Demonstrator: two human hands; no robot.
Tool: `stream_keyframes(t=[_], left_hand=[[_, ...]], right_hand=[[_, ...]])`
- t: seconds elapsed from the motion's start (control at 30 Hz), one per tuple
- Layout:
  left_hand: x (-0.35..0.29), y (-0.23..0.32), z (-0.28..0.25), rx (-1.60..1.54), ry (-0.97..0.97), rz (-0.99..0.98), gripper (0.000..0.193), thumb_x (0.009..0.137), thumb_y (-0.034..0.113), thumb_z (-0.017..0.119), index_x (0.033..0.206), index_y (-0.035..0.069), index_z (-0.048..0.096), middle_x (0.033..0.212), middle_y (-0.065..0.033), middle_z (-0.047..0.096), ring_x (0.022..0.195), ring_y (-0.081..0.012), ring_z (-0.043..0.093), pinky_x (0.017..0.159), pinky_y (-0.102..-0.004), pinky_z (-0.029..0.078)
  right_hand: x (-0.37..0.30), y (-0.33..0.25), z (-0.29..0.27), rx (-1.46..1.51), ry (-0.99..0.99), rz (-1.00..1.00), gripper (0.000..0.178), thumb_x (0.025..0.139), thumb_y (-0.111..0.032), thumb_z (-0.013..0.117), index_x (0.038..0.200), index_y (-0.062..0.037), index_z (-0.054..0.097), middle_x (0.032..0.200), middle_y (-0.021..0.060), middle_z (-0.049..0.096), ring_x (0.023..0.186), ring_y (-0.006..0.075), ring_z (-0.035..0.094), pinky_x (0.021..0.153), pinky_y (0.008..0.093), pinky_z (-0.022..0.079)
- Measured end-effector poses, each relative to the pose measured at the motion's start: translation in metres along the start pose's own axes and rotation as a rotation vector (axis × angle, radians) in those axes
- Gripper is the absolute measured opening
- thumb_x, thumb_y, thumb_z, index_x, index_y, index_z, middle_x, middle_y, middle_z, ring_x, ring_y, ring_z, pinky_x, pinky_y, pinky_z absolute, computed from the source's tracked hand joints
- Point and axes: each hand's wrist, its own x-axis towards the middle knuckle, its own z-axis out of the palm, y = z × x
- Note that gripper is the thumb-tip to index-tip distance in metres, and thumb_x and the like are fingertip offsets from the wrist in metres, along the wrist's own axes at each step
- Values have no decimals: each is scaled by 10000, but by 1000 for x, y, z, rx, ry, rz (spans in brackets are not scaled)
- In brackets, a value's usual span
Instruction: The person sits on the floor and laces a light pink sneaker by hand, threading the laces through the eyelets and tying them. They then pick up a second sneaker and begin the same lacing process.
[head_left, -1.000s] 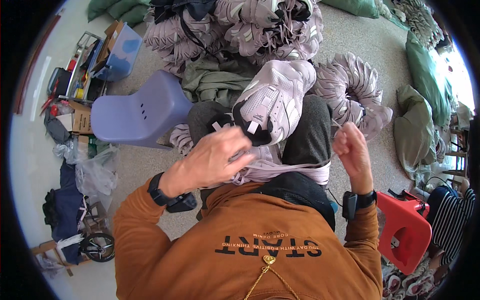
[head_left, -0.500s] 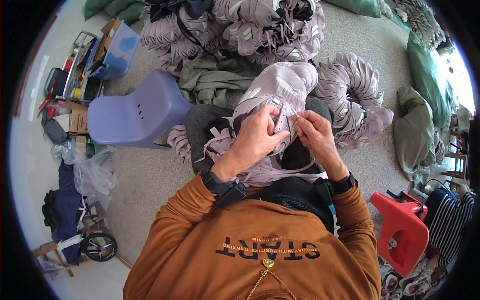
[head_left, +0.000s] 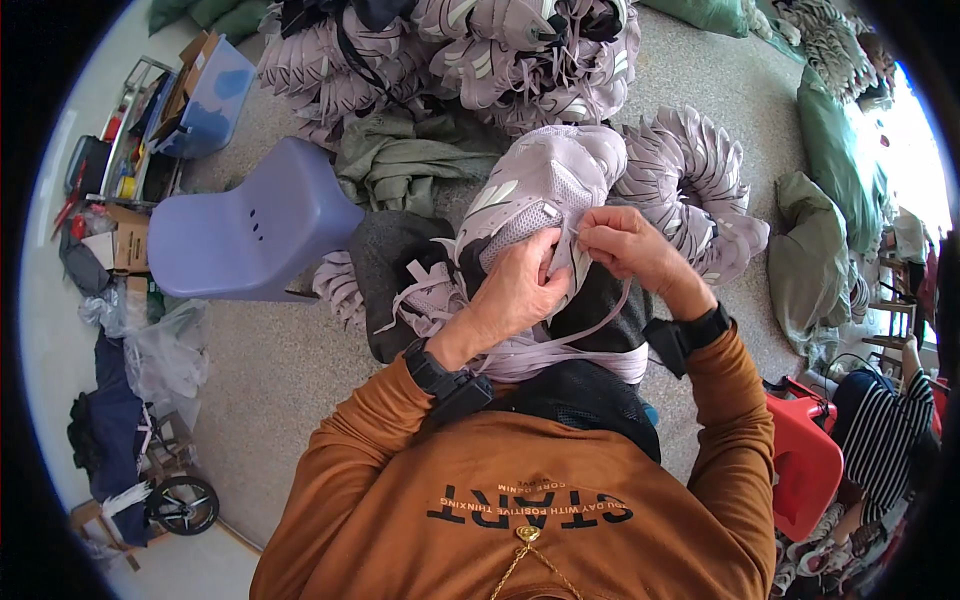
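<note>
Across my lap lies a pale pink shoe upper (head_left: 520, 185) with mesh panels and light stripes, among other uppers stacked beneath it. My left hand (head_left: 515, 290) is closed on its near edge beside the eyelets, thumb and fingers pinching the material. To the right, my right hand (head_left: 625, 245) pinches a thin pale pink shoelace (head_left: 605, 318) close to the eyelets. That lace loops down to a bundle of laces (head_left: 560, 362) over my lap. Fingers partly hide the eyelets, so I cannot see where the lace tip is.
A purple chair (head_left: 255, 225) stands at the left, a red chair (head_left: 800, 465) at the lower right. Heaped uppers (head_left: 470, 60) lie ahead, a curled row of uppers (head_left: 690, 160) to the right. Green sacks (head_left: 845, 160) and a person in striped clothing (head_left: 880, 425) are farther right.
My right hand has tilted over, its wrist swinging outward to the right while it keeps pinching the lace. My left hand stays on the upper. The whole view has shifted slightly.
</note>
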Motion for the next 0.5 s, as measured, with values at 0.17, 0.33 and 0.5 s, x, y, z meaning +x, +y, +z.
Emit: stream_keyframes(t=[0.17,0.33,0.5], left_hand=[[-2,-4,0,-71,8,-8,381,901,97,663,1244,-49,584,722,-62,596,642,-88,499,595,-282,453],[0,-6,2,-45,9,68,354,915,131,653,1220,-41,599,755,-107,632,662,-119,546,620,-320,476],[-1,-10,-3,-71,-6,107,356,927,163,644,1206,-50,591,761,-149,629,656,-152,559,628,-342,478]], right_hand=[[7,-14,4,-852,214,-648,141,900,-115,608,837,12,612,656,155,601,609,359,611,580,423,472],[3,-10,13,-779,178,-618,127,929,-93,616,925,33,601,720,183,599,654,334,597,644,409,473],[-5,-23,24,-807,242,-506,141,914,-85,595,864,41,556,688,206,573,641,403,598,599,446,464]])
